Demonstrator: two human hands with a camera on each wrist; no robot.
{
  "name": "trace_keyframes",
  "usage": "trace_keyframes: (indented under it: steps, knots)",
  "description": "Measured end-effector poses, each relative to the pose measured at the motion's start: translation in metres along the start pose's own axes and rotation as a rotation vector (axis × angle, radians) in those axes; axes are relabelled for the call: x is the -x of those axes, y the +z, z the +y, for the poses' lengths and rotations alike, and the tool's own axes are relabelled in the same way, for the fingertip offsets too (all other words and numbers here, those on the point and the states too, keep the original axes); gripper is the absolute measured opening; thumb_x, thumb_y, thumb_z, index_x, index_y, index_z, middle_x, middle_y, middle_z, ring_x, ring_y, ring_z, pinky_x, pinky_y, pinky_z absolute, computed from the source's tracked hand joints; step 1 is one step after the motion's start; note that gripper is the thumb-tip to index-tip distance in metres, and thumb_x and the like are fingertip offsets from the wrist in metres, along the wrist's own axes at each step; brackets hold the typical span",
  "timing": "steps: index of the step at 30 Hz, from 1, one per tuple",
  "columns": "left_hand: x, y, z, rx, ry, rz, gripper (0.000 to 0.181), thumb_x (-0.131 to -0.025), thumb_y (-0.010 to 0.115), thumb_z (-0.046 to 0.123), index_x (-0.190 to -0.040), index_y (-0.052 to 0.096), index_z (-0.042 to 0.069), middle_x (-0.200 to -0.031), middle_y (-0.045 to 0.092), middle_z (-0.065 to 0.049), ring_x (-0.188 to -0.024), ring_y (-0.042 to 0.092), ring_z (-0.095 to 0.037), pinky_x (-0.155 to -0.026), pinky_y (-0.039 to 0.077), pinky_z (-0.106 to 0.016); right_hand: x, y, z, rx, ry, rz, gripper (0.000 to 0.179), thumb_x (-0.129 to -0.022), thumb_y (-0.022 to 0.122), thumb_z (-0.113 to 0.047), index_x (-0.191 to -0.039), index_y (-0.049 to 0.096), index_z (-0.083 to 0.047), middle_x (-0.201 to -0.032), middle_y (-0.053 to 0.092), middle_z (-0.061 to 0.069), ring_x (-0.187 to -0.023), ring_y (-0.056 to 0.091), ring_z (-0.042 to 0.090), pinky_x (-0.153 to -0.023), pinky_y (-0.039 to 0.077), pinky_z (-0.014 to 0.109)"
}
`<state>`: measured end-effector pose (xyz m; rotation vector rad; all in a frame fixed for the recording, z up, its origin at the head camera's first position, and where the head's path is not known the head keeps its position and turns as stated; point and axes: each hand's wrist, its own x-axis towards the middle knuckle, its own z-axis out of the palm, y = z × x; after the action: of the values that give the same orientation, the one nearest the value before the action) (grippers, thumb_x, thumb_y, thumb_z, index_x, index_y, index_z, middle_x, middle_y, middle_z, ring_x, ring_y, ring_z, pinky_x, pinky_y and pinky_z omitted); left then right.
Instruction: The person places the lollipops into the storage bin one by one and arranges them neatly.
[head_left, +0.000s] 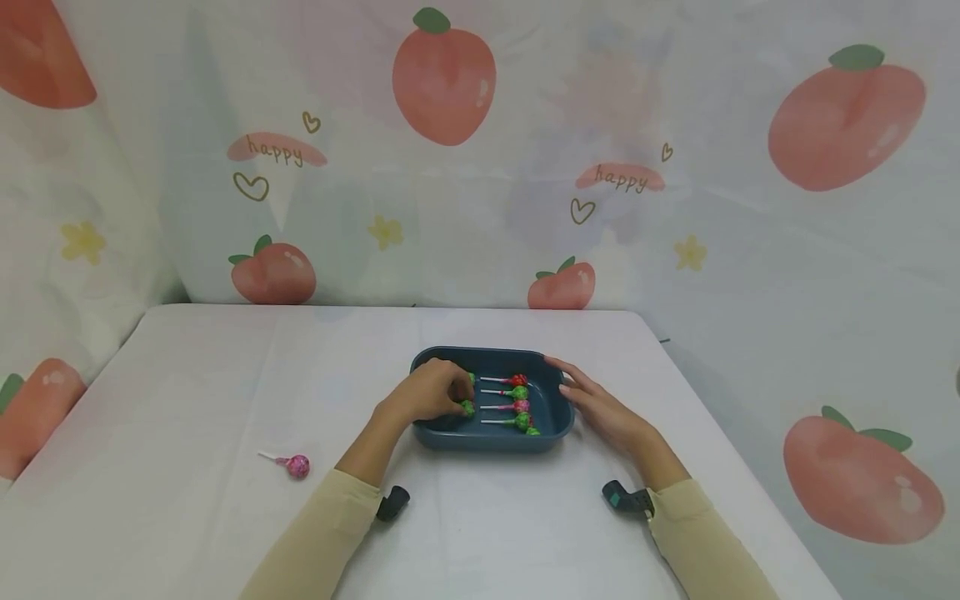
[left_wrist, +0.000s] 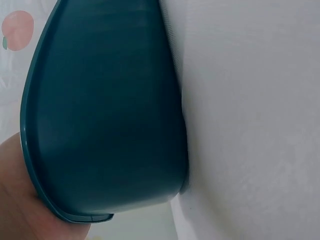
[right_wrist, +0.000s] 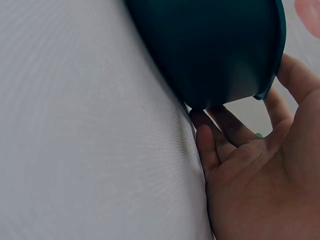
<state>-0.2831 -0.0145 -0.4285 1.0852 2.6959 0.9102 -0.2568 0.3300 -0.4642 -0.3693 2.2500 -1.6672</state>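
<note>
A dark teal plastic basket [head_left: 487,443] stands on the table with several wrapped lollipops lying inside. Its right-hand row has a red lollipop [head_left: 519,380], green ones and a pink lollipop [head_left: 521,407], sticks pointing left. My left hand [head_left: 429,392] reaches over the basket's left end, its curled thumb and fingers pinching a green lollipop [head_left: 467,408] whose stick is hidden. In the left wrist view, the basket's outer wall [left_wrist: 105,110] covers the fingers. At the other end, my right hand [head_left: 607,414] rests its extended fingers [right_wrist: 235,125] against the outer wall and rim.
Out on the white tabletop [head_left: 187,375], left of my left forearm, lies a pink lollipop [head_left: 297,467] with a white stick. A fruit-printed cloth [head_left: 480,208] hangs behind the table and along both sides. Each wrist carries a dark strapped device [head_left: 626,498].
</note>
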Motion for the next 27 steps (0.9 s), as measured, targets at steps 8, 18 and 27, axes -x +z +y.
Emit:
trace_keyframes:
  steps: [8,18,27]
  knots:
    - [0.001,-0.009,-0.001,0.084,0.02,-0.007,0.018,-0.085,0.085,0.004,-0.1,0.078,0.009,-0.093,0.072,0.003,-0.083,0.067,-0.009,-0.078,0.055,-0.026,0.0,0.0,-0.002,0.002,0.017,0.012,0.053,-0.11,0.05,-0.037,-0.16,0.035,-0.042,-0.171,0.014,-0.003,-0.156,-0.002,0.032,-0.115,-0.003,0.069]
    - [0.006,-0.018,-0.014,0.247,0.084,0.002,0.023,-0.089,0.083,0.008,-0.111,0.077,0.008,-0.1,0.071,0.003,-0.084,0.063,-0.013,-0.079,0.055,-0.029,-0.001,0.0,-0.002,-0.001,0.003,-0.003,0.053,-0.11,0.05,-0.036,-0.16,0.035,-0.04,-0.171,0.013,-0.001,-0.156,-0.002,0.032,-0.115,-0.003,0.07]
    - [0.015,-0.026,-0.021,0.308,0.095,-0.02,0.026,-0.089,0.084,0.011,-0.113,0.077,0.007,-0.102,0.071,-0.001,-0.087,0.062,-0.017,-0.081,0.054,-0.031,0.002,0.001,-0.002,0.0,0.012,0.006,0.054,-0.109,0.051,-0.039,-0.16,0.035,-0.04,-0.171,0.013,-0.001,-0.156,0.0,0.032,-0.116,-0.001,0.069]
